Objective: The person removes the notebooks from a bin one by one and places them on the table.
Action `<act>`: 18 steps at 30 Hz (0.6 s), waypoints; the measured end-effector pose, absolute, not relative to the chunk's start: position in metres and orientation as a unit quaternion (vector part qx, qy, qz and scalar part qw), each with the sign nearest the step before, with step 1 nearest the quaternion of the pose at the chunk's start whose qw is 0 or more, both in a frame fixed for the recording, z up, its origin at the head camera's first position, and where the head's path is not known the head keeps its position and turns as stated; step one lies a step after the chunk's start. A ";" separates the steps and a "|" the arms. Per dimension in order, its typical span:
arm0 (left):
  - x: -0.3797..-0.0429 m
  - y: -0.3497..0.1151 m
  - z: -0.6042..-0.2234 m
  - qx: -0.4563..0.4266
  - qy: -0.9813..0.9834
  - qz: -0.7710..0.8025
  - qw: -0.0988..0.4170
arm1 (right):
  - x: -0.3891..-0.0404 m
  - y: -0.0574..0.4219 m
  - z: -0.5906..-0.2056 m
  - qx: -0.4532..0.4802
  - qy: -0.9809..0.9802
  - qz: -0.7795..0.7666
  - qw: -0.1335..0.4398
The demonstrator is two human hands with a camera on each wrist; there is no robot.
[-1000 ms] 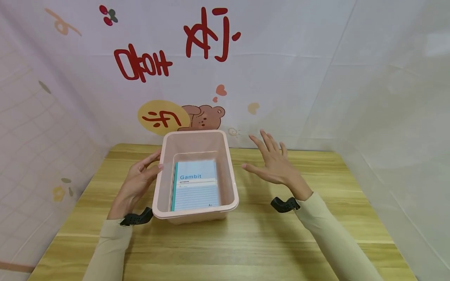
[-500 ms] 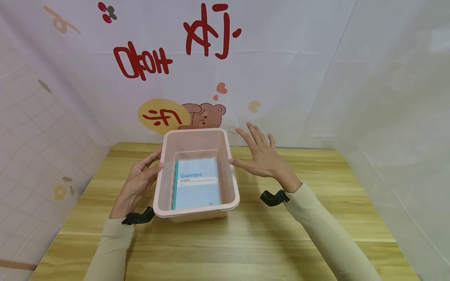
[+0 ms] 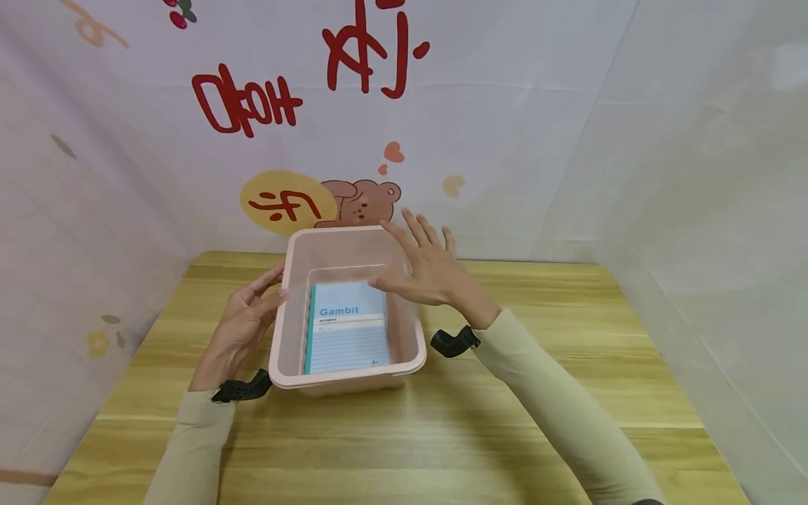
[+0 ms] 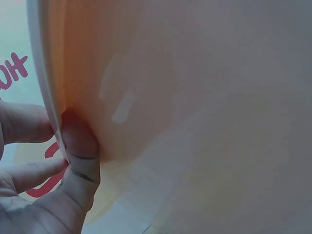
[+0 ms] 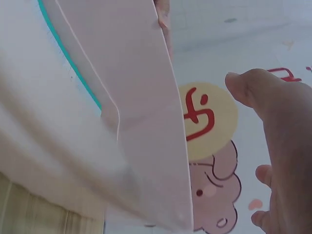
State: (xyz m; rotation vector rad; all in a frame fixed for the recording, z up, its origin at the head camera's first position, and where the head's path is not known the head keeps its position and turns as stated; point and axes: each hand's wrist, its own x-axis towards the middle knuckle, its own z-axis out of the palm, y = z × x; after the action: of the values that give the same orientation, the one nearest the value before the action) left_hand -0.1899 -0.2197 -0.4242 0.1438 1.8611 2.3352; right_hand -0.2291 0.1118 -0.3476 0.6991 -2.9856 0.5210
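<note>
A pale pink plastic bin is on the wooden table, its mouth facing up and toward me. Flat inside lies a notebook with a blue-and-white "Gambit" cover and a teal spine. My left hand pinches the bin's left rim; the left wrist view shows thumb and fingers on opposite sides of the thin wall. Above the bin's right side hovers my right hand, fingers spread, covering part of the right rim. It holds nothing, and in the right wrist view it is apart from the bin wall.
The wooden table extends in front of the bin and to its right. A printed white cloth backdrop with red characters and a bear stands behind, and white cloth also hangs at both sides.
My right hand has moved left, from beside the bin to over its right side, fingers still spread. The left hand keeps its hold on the rim, and the notebook stays inside the bin.
</note>
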 end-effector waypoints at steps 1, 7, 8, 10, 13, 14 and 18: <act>-0.189 -0.220 -0.424 0.050 0.620 0.780 0.076 | -0.230 0.107 -0.347 0.224 -0.960 0.166 0.012; -0.186 -0.220 -0.422 0.047 0.622 0.778 0.077 | -0.235 0.083 -0.345 0.229 -0.960 0.162 0.004; -0.185 -0.220 -0.422 0.046 0.622 0.778 0.077 | -0.236 0.079 -0.344 0.231 -0.959 0.162 0.004; -0.185 -0.220 -0.422 0.045 0.621 0.778 0.079 | -0.238 0.071 -0.343 0.231 -0.959 0.162 0.001; -0.185 -0.219 -0.421 0.045 0.620 0.779 0.078 | -0.240 0.058 -0.343 0.232 -0.961 0.153 -0.012; -0.185 -0.219 -0.421 0.045 0.621 0.779 0.078 | -0.241 0.054 -0.343 0.231 -0.961 0.150 -0.017; -0.186 -0.218 -0.420 0.042 0.627 0.774 0.076 | -0.244 0.041 -0.345 0.236 -0.963 0.125 -0.034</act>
State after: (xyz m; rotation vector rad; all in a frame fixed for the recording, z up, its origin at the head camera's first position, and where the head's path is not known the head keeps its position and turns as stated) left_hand -0.1859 -0.2181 -0.4205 0.1255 1.8815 2.3208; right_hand -0.2439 0.0413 -0.3449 0.7577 -3.0934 0.4026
